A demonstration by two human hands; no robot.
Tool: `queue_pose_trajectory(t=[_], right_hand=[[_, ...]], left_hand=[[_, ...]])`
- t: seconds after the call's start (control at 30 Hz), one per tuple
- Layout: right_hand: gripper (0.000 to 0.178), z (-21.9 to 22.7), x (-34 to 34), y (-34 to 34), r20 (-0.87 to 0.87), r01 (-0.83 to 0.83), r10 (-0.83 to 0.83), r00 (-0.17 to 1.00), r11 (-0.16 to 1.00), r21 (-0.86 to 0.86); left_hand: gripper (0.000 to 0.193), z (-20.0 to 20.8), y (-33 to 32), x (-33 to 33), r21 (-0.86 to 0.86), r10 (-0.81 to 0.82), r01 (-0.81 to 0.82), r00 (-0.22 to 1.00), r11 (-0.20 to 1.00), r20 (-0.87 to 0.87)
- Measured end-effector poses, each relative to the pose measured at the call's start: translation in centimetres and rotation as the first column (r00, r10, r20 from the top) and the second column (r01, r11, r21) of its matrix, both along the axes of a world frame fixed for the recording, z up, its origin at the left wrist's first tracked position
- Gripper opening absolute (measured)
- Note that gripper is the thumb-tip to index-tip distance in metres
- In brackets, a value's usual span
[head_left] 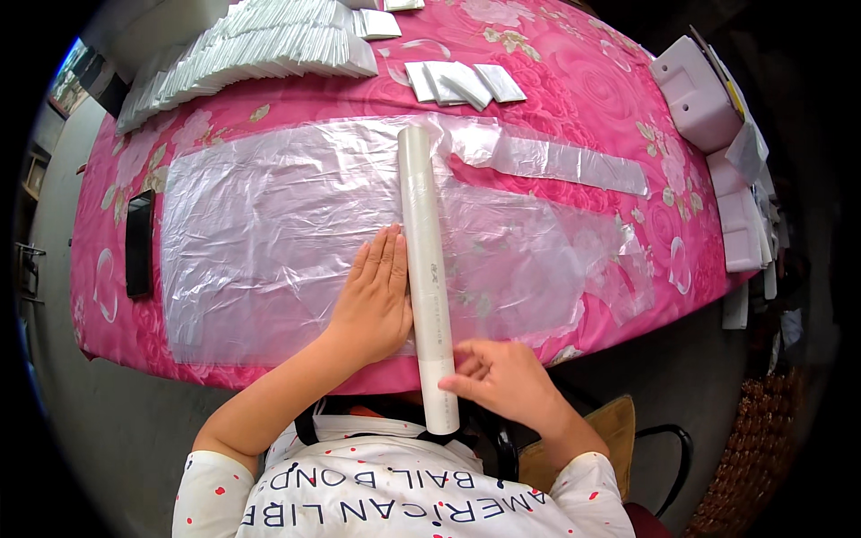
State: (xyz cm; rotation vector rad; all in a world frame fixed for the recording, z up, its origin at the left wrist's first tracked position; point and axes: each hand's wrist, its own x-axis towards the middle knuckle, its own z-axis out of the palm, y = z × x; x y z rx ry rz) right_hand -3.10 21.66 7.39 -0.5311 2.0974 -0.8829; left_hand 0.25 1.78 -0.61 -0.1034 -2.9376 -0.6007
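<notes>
A long white plastic pipe lies across a thin, clear plastic bag spread flat on the table. Its near end sticks out past the table edge toward my body. My left hand rests flat on the plastic, fingers stretched together, its edge against the left side of the pipe. To the right of the pipe's near part is my right hand, fingers loosely bent and thumb apart, with the thumb tip at the pipe's side. Handle-like strips of the plastic reach out to the right.
A pink flowered cloth covers the table. Rows of folded white packets stand at the back left, and several more packets lie at the back middle. A black phone lies left; white foam boxes line the right edge.
</notes>
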Motion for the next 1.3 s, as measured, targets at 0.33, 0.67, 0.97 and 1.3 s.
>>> queue_pose_trajectory(t=[0.33,0.67,0.97,1.3], right_hand=[[0.038,-4.5,-14.1,-10.7,0.355,0.296,-0.185,0.916,0.911,-0.289],[0.023,-7.5,-24.5,-8.3,0.768,0.810,-0.314,0.558,0.001,-0.587],[0.027,-6.5,-39.4,11.2,0.766,0.785,-0.544,0.343,-0.283,-0.552],[0.038,5.2,-35.8,5.6,0.493,0.555,-0.668,0.557,-0.141,-0.820]], left_hand=[[0.059,-0.3,0.1,-0.2,-0.083,-0.002,0.002,1.000,0.997,0.004],[0.063,0.0,0.4,-0.3,-0.064,0.012,-0.010,0.999,0.998,0.029],[0.062,0.1,0.5,-0.4,-0.071,0.018,-0.018,1.000,0.997,0.003],[0.061,0.2,0.5,-0.2,-0.065,0.028,-0.028,1.000,0.997,-0.007]])
